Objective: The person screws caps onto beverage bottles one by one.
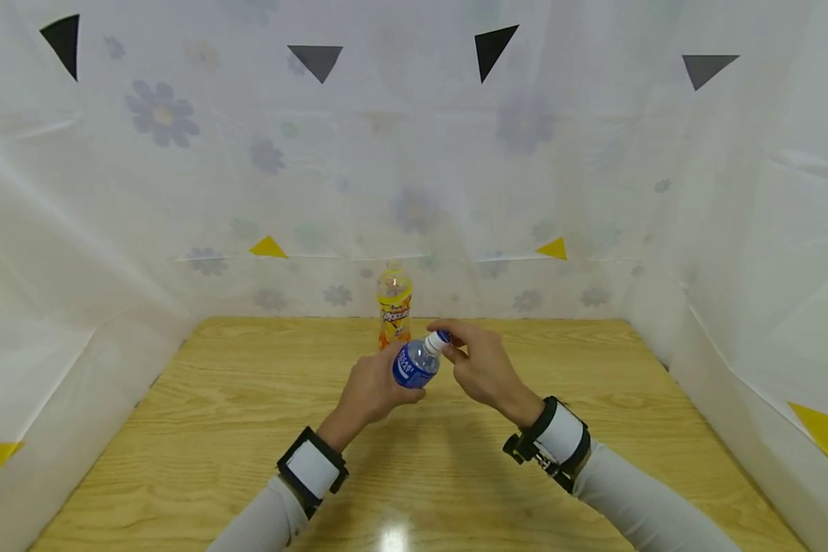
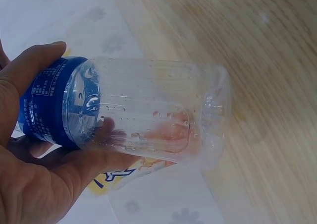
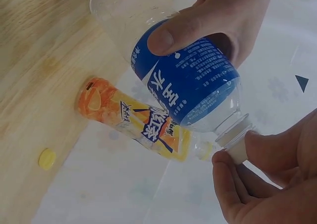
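Note:
My left hand [image 1: 376,387] grips a clear plastic drink bottle [image 1: 416,364] around its blue label and tilts it up to the right. The bottle looks drained, with droplets clinging inside its clear lower part [image 2: 148,110]. At its neck, the thumb and fingers of my right hand [image 1: 483,364] pinch the white cap [image 3: 237,147], whose top shows blue in the head view. Whether the cap is tight or loose on the neck, I cannot tell. Just behind the hands a second clear bottle [image 1: 395,303] with an orange and yellow label stands upright on the table.
A small yellow cap [image 3: 47,159] lies on the wooden table [image 1: 248,460] near the standing bottle. White flower-print sheeting [image 1: 414,169] with black, grey and yellow triangles encloses the table at the back and sides.

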Motion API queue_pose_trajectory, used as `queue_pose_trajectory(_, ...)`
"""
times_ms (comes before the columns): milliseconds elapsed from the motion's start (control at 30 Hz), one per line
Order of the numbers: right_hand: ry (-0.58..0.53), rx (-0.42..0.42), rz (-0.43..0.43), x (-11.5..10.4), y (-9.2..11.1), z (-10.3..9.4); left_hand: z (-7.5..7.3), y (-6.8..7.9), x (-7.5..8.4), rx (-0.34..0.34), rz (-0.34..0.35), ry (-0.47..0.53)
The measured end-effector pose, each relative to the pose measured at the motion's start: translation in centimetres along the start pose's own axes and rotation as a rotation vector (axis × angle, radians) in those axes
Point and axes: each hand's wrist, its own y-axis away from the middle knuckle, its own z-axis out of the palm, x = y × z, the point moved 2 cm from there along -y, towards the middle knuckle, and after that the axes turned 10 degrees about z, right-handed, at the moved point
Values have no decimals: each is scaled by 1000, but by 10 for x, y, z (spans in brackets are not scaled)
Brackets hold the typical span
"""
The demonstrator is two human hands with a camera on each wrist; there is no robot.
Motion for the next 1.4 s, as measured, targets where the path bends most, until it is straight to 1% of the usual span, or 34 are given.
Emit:
queue_pose_trajectory(200, 11, 17, -24, 2, -1, 1, 0, -1, -1, 0, 5, 4)
queue_pose_trajectory(300, 20, 23, -35, 3, -1, 1, 0, -1, -1, 0, -4, 5)
queue_pose_trajectory(433, 44, 31, -46, 3, -2, 1, -1, 0, 0, 0, 7, -3)
queue_pose_trajectory(767, 72, 67, -42, 3, -4, 1, -1, 1, 0, 13, 19, 0)
queue_pose_trajectory(1033, 71, 85, -37, 3, -3, 2, -2, 2, 2, 4, 14, -2)
queue_pose_trajectory(1233, 68, 68, -33, 2, -2, 1, -4, 2, 3, -8, -7, 2)
queue_pose_trajectory(1400, 69, 24, 26, 2, -1, 0, -3, 2, 1, -6, -11, 0)
